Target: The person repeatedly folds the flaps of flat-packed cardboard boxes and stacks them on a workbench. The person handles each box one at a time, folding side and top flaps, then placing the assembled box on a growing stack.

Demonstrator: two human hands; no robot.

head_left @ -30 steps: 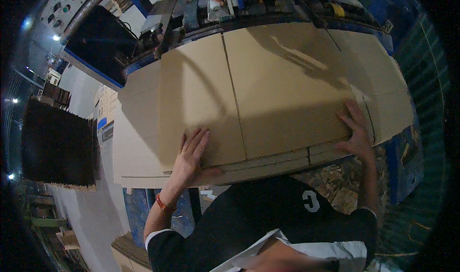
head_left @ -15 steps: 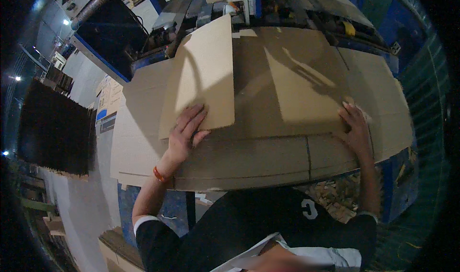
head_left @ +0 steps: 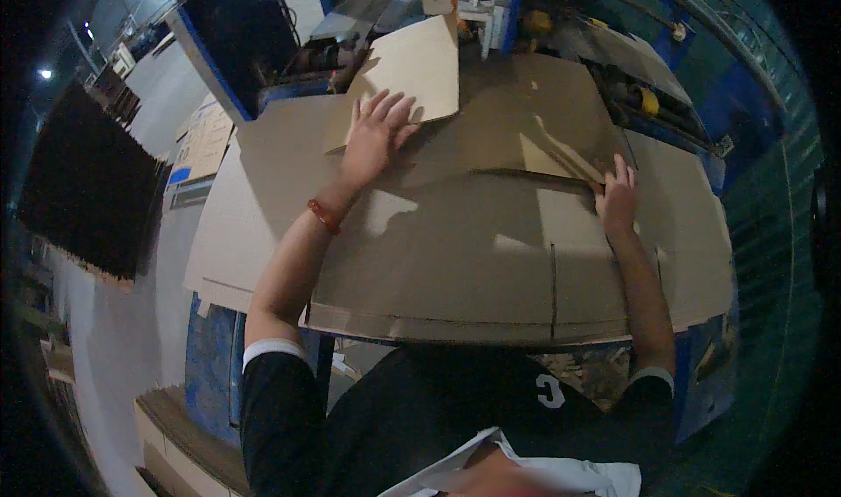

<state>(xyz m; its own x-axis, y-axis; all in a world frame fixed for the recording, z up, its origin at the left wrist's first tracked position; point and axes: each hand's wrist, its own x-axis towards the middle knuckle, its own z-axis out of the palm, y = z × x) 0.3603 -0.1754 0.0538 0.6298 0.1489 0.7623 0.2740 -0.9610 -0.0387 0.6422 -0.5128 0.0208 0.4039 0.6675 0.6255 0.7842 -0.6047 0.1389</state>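
A brown cardboard sheet (head_left: 547,103) with a paler flap (head_left: 416,63) at its left lies partly inside the machine's front. My left hand (head_left: 377,138) rests at the near edge of this flap, fingers spread and flat. At the sheet's near right corner is my right hand (head_left: 618,201), its fingers extended and its thumb by the edge. Neither hand wraps round the cardboard. Beneath lies a larger cardboard sheet (head_left: 429,269) with dark slots cut near its front edge, covering the work surface.
A machine with rollers and a blue frame (head_left: 666,112) stands across the far side. To the left are a dark upright stack (head_left: 92,182) and printed cardboard (head_left: 201,142) on the floor. More stacked cardboard (head_left: 188,444) sits at the lower left. Scraps (head_left: 600,379) lie below the front edge.
Both hands have moved forward, away from me, and the cardboard sheet has slid with them further into the machine. More of the large sheet beneath shows. The view has shifted slightly.
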